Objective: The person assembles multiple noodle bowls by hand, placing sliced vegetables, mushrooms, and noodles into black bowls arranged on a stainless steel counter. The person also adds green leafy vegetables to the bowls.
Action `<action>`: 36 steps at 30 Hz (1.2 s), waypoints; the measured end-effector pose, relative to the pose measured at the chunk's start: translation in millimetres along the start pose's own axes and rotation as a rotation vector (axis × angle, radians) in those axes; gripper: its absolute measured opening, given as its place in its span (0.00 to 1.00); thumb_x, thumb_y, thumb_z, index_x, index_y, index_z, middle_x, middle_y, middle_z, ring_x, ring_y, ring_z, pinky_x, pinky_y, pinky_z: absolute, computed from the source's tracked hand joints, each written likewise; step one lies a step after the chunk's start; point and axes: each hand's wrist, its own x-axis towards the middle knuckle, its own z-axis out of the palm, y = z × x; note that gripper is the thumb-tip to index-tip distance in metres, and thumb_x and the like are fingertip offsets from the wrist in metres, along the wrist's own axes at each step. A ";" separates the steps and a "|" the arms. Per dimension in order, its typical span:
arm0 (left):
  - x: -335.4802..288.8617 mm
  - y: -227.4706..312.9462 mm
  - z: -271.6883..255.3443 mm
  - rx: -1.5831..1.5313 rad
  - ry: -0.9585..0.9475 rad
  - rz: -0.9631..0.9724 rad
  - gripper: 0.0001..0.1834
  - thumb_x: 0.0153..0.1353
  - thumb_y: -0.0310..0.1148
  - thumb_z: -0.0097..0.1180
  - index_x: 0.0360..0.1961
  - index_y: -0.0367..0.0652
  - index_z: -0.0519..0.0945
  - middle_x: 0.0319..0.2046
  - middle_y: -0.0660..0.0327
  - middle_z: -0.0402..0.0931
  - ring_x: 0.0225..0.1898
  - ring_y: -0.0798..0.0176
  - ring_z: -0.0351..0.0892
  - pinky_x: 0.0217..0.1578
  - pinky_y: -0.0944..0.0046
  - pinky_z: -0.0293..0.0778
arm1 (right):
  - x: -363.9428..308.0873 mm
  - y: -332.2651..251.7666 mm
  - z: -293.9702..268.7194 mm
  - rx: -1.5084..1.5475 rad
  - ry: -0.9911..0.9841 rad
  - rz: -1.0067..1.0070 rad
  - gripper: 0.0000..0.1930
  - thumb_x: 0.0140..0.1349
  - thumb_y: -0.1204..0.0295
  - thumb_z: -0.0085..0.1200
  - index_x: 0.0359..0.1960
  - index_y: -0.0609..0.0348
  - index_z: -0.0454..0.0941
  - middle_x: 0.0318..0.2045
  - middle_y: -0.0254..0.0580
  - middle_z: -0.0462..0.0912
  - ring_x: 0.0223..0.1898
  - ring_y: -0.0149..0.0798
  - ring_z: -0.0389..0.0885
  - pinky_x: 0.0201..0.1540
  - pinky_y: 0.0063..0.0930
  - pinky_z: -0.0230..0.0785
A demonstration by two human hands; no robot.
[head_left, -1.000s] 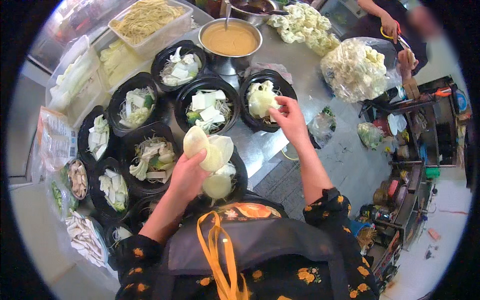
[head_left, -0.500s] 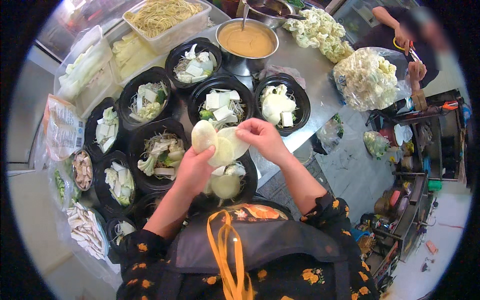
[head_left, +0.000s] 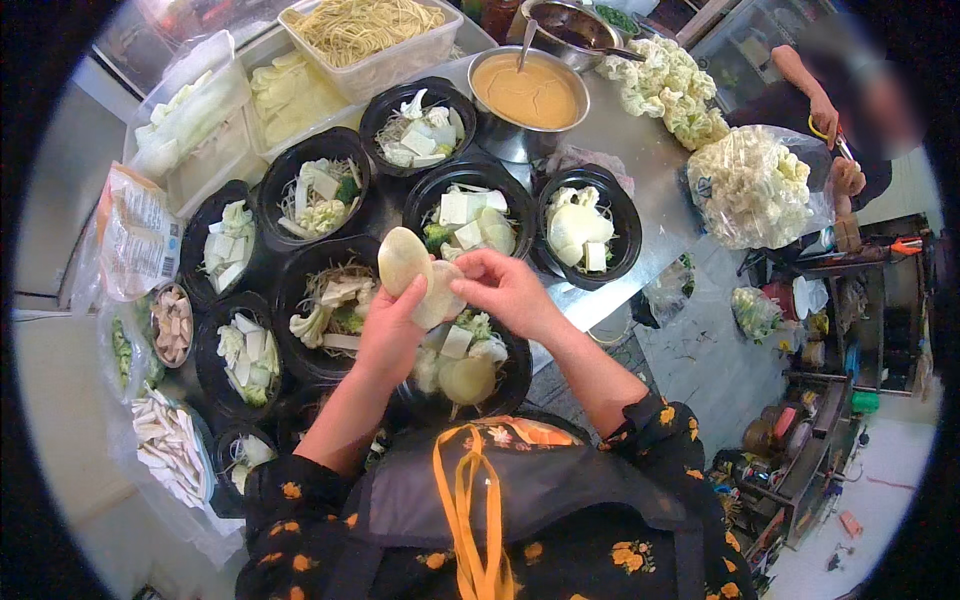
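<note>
My left hand (head_left: 388, 330) holds several thin, pale round potato slices (head_left: 405, 262) upright between thumb and fingers. The thumb and fingers of my right hand (head_left: 505, 290) pinch a smaller-looking slice (head_left: 440, 296) at the right side of the stack. Below my hands stands a black bowl (head_left: 522, 375) with tofu, cauliflower and round slices. Just beyond is another black bowl (head_left: 413, 215) with tofu, bean sprouts, broccoli and a slice on its right side. To the right, a black bowl (head_left: 628, 255) holds slices, sprouts and tofu.
Several more filled black bowls crowd the left. Behind them stand a noodle tub (head_left: 455, 20) and a steel pot of tan sauce (head_left: 478, 100). Cauliflower (head_left: 665, 85) and a bagged heap (head_left: 750, 190) lie right. A co-worker's hand (head_left: 848, 178) is beside scissors (head_left: 842, 146).
A round slice now lies in the bowl beyond my hands. The fanned slices have closed up in my left hand, and my right hand pinches at them. The whole view has shifted slightly.
</note>
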 end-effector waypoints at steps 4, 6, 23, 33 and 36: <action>0.8 10.1 2.7 -0.044 0.054 -0.046 0.18 0.65 0.35 0.46 0.54 0.38 0.68 0.47 0.59 0.72 0.46 0.62 0.74 0.41 0.59 0.76 | 3.9 3.9 -5.5 -0.030 0.049 0.061 0.10 0.57 0.70 0.55 0.36 0.64 0.76 0.29 0.32 0.79 0.30 0.23 0.75 0.32 0.20 0.68; 2.8 15.8 -5.8 -0.020 0.049 -0.051 0.19 0.65 0.35 0.46 0.55 0.39 0.68 0.47 0.59 0.72 0.46 0.62 0.74 0.41 0.60 0.75 | 12.3 6.5 -16.0 0.058 0.117 -0.009 0.08 0.57 0.70 0.55 0.35 0.61 0.76 0.27 0.30 0.78 0.26 0.22 0.72 0.30 0.17 0.66; 19.8 12.2 -26.1 0.305 0.000 -0.038 0.15 0.63 0.33 0.50 0.44 0.32 0.73 0.35 0.55 0.78 0.31 0.62 0.80 0.30 0.66 0.78 | 30.0 9.7 -13.2 0.054 0.067 0.015 0.09 0.58 0.71 0.54 0.37 0.62 0.75 0.28 0.30 0.77 0.27 0.22 0.71 0.30 0.17 0.65; 28.7 52.6 -64.4 0.309 0.129 0.162 0.14 0.61 0.33 0.52 0.43 0.34 0.74 0.33 0.57 0.77 0.31 0.64 0.78 0.30 0.66 0.74 | 46.9 -10.1 -65.0 0.151 0.339 -0.055 0.09 0.58 0.71 0.55 0.39 0.60 0.75 0.27 0.30 0.78 0.26 0.22 0.72 0.30 0.17 0.66; 29.9 48.6 -58.1 0.301 0.108 0.118 0.14 0.60 0.32 0.54 0.43 0.34 0.73 0.34 0.57 0.78 0.31 0.64 0.78 0.31 0.66 0.74 | 54.7 -3.5 -52.2 0.129 0.204 -0.068 0.11 0.58 0.71 0.55 0.40 0.62 0.75 0.28 0.32 0.78 0.27 0.24 0.73 0.31 0.19 0.67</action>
